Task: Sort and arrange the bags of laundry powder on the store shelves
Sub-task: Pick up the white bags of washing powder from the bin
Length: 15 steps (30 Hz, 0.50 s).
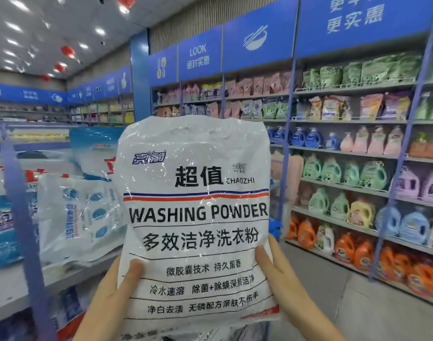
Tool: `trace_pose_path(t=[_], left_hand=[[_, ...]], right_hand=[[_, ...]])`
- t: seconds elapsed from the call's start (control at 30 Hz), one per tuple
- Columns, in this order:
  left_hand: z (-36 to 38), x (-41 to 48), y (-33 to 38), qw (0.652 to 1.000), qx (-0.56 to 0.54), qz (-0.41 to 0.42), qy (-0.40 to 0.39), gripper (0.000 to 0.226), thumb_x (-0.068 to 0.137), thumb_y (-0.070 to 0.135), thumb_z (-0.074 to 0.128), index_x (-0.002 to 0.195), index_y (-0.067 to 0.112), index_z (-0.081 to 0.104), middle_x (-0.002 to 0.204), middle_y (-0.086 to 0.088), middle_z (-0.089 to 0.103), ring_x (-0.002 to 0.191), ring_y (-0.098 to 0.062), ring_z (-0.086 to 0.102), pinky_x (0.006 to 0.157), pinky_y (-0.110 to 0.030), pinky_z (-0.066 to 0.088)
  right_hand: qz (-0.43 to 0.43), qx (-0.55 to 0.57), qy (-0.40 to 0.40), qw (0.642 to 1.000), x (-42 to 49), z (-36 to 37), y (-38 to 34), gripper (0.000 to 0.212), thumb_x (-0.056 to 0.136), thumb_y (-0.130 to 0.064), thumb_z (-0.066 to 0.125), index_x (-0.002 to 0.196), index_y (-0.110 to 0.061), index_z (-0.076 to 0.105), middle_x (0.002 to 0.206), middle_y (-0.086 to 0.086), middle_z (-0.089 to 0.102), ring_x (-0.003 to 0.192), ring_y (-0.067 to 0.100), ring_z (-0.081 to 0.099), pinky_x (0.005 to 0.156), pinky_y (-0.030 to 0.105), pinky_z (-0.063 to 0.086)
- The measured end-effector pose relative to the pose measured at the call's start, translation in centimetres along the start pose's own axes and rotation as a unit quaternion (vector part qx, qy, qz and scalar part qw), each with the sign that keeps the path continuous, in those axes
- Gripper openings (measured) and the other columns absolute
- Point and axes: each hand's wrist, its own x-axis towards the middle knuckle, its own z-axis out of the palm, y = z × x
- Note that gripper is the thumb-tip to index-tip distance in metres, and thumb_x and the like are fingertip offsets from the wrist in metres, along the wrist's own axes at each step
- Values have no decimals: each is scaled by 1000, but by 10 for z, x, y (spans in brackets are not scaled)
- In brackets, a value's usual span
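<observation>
A large white bag of washing powder (195,217) with black print and a blue and red stripe is held upright in front of me at chest height. My left hand (112,296) grips its lower left edge, thumb on the front. My right hand (282,279) grips the lower right edge, thumb also on the front. Behind it on the left shelf (11,289) lean more bags: a clear white one with blue print (80,217) and a blue-topped one (94,148).
A blue shelf upright (23,230) stands at the near left. Across the aisle on the right, a tall shelving unit (343,153) holds pouches and several detergent bottles. Grey floor (316,274) runs between the two. More bags lie below the held one.
</observation>
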Motion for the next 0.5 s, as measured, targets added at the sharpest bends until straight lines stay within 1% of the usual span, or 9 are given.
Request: trace_pose_path(t=[0.1, 0.17, 0.2, 0.23, 0.27, 0.33, 0.4, 0.43, 0.5], left_hand=[[42, 6, 9, 1000, 24, -17, -4, 36, 87, 39, 45, 121, 28, 53, 113, 4, 50, 106, -13, 42, 90, -28, 27], [71, 14, 8, 1000, -6, -21, 12, 17, 84, 41, 48, 98, 40, 58, 101, 8, 58, 92, -9, 49, 88, -31, 31], [82, 18, 5, 999, -24, -11, 32, 14, 85, 35, 54, 85, 47, 60, 89, 17, 62, 83, -2, 48, 89, -30, 31], [90, 21, 6, 998, -29, -8, 61, 24, 84, 29, 60, 71, 50, 60, 78, 31, 59, 77, 5, 43, 88, -25, 30], [100, 29, 3, 997, -32, -6, 68, 32, 83, 24, 63, 68, 53, 58, 70, 38, 54, 73, 9, 37, 85, -19, 27], [124, 52, -7, 999, -14, -18, 49, 36, 89, 16, 59, 78, 49, 52, 81, 33, 53, 70, 9, 33, 79, -16, 24], [144, 82, -20, 999, -2, -42, 12, 14, 91, 24, 54, 87, 38, 52, 97, 11, 54, 75, 0, 42, 80, -26, 31], [153, 97, -25, 998, 5, -55, 5, 3, 89, 32, 54, 90, 35, 54, 98, 11, 54, 79, -4, 45, 81, -30, 35], [172, 122, -30, 999, 17, -40, -1, 7, 89, 36, 54, 95, 40, 54, 98, 14, 56, 86, -5, 49, 83, -27, 36]], right_hand=[[23, -2, 6, 1000, 23, -25, 7, 33, 86, -47, 42, 117, -57, 35, 102, -54, 49, 94, -34, 43, 72, -6, 35], [29, 27, 13, 999, 47, -47, 24, 29, 92, -38, 44, 115, -54, 38, 101, -48, 51, 87, -34, 45, 65, -6, 36], [28, 25, 14, 999, 56, -54, 31, 27, 94, -34, 44, 113, -53, 39, 104, -44, 49, 85, -34, 46, 64, -7, 36], [33, 18, 14, 999, 64, -60, 38, 26, 95, -31, 44, 110, -52, 39, 105, -42, 47, 83, -35, 45, 63, -7, 35], [35, 24, 19, 999, 76, -67, 46, 26, 95, -30, 44, 109, -51, 41, 106, -41, 47, 85, -34, 46, 64, -7, 36], [36, 26, 9, 999, 104, -80, 64, 24, 95, -29, 45, 108, -50, 45, 104, -41, 51, 89, -31, 48, 66, -5, 37], [31, 12, 9, 999, 139, -94, 80, 23, 95, -28, 46, 100, -51, 44, 95, -43, 47, 77, -35, 45, 61, -6, 36], [33, 15, 8, 999, 157, -100, 88, 23, 95, -27, 47, 96, -51, 43, 92, -42, 45, 71, -37, 44, 58, -6, 35], [40, 13, 22, 999, 193, -112, 97, 22, 95, -27, 47, 94, -49, 44, 92, -39, 46, 69, -36, 45, 58, -7, 35]])
